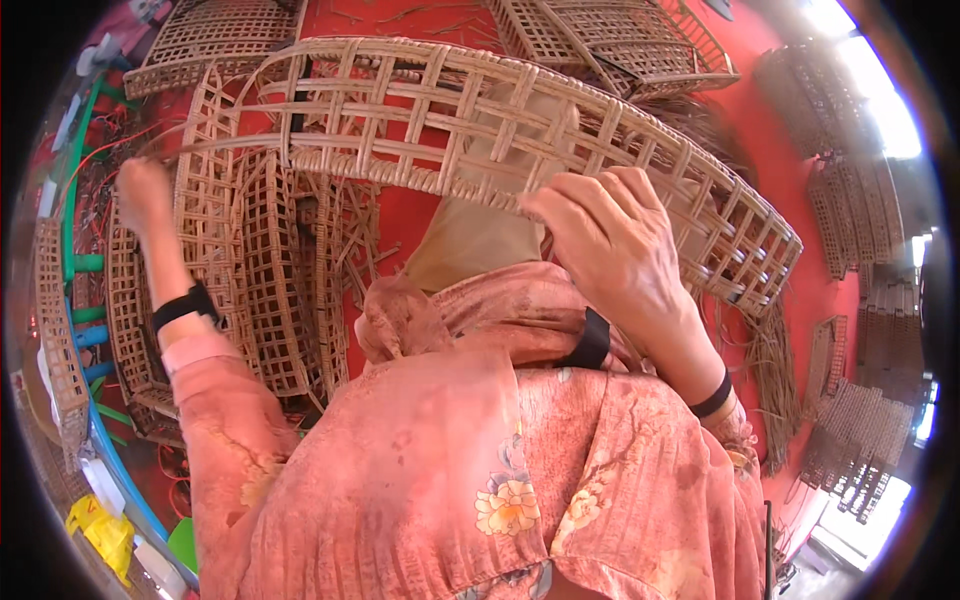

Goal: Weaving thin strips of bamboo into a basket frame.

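Note:
A long woven cane basket piece (440, 160) with an open lattice lies across my lap, its wrapped rim toward me. My right hand (610, 235) is closed on that near rim, right of the middle, with the fingers bent. Far out to the left, my left hand (145, 195) is a slightly blurred fist. From it a thin cane strand (225, 143) stretches to the rim near the piece's left end, where a dark band (298, 95) crosses the lattice.
Several similar woven pieces (270, 270) stand close together at left. More lie at the far side (215, 45) on the red floor (390, 20). Loose cane strands (770, 390) lie at right, near stacked woven pieces (855, 210). A green frame (70, 210) and a yellow bag (100, 530) are at far left.

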The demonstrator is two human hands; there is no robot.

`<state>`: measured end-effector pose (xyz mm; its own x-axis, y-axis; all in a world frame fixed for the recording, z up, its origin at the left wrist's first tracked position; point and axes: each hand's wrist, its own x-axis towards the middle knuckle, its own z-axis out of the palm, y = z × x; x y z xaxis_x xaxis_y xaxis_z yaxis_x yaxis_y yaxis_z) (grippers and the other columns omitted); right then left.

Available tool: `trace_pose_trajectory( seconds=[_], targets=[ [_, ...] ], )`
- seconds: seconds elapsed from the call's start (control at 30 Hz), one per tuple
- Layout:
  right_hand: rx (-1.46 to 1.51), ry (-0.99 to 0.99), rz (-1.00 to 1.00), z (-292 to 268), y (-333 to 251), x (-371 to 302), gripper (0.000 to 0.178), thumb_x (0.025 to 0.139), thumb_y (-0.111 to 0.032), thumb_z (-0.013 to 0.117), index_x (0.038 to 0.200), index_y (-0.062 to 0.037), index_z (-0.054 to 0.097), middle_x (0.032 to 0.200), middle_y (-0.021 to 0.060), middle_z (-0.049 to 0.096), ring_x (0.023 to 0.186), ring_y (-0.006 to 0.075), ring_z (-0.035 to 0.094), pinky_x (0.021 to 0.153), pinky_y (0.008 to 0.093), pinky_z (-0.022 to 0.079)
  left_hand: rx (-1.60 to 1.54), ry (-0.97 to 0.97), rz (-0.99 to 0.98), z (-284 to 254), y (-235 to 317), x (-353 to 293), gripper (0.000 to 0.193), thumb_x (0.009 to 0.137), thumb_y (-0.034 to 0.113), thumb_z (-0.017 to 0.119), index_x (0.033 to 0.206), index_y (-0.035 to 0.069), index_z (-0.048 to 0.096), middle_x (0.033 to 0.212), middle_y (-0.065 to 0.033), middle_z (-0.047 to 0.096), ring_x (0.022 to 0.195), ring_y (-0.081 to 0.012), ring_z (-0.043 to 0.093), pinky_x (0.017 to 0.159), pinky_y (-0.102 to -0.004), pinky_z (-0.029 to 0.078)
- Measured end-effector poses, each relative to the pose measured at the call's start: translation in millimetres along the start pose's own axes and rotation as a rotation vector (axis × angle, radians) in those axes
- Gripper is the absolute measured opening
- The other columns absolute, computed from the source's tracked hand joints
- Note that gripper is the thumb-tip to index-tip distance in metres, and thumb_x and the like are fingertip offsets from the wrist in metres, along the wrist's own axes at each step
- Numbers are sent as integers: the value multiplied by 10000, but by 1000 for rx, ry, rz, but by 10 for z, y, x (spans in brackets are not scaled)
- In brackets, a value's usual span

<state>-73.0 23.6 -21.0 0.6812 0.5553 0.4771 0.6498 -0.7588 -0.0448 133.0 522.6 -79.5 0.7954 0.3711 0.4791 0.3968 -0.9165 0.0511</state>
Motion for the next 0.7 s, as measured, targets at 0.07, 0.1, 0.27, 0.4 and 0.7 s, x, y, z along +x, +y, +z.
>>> trace_pose_trajectory(
  seconds=[0.07,0.1,0.27,0.4,0.7],
  targets=[
    [58,53,142,137,15,-16,384,739,-113,722,1109,-66,629,1093,59,591,991,232,594,869,372,457,111,-104,227,277,-1167,709,323,921,253,466,986,35,695,1022,-255,673,940,-441,650,770,-532,521],
    [46,0,207,137,6,-47,447,739,-131,741,1162,-68,613,1104,71,577,1019,249,576,880,385,454,123,-110,231,293,-1035,658,323,921,253,466,986,35,695,1022,-255,673,940,-441,650,770,-532,521],
    [24,-2,202,289,-87,-37,469,721,-135,744,1168,-71,616,1101,64,562,995,251,563,852,376,451,195,-153,-41,270,-826,502,352,903,232,500,1154,34,650,1140,-261,651,1059,-436,627,884,-517,507],
    [-86,46,262,507,-116,-12,486,697,-136,753,1166,-87,631,1039,58,552,947,244,546,824,383,442,-161,568,104,-637,122,-459,306,908,184,641,1191,67,642,1143,-146,628,1080,-327,587,967,-418,455],
    [-174,197,273,632,72,71,292,719,-136,656,1010,-106,668,931,38,542,893,241,536,772,385,414,-857,36,1032,-1150,2260,-2078,460,724,123,793,1155,125,631,1199,-76,599,1060,-277,581,906,-435,451]
  ],
)
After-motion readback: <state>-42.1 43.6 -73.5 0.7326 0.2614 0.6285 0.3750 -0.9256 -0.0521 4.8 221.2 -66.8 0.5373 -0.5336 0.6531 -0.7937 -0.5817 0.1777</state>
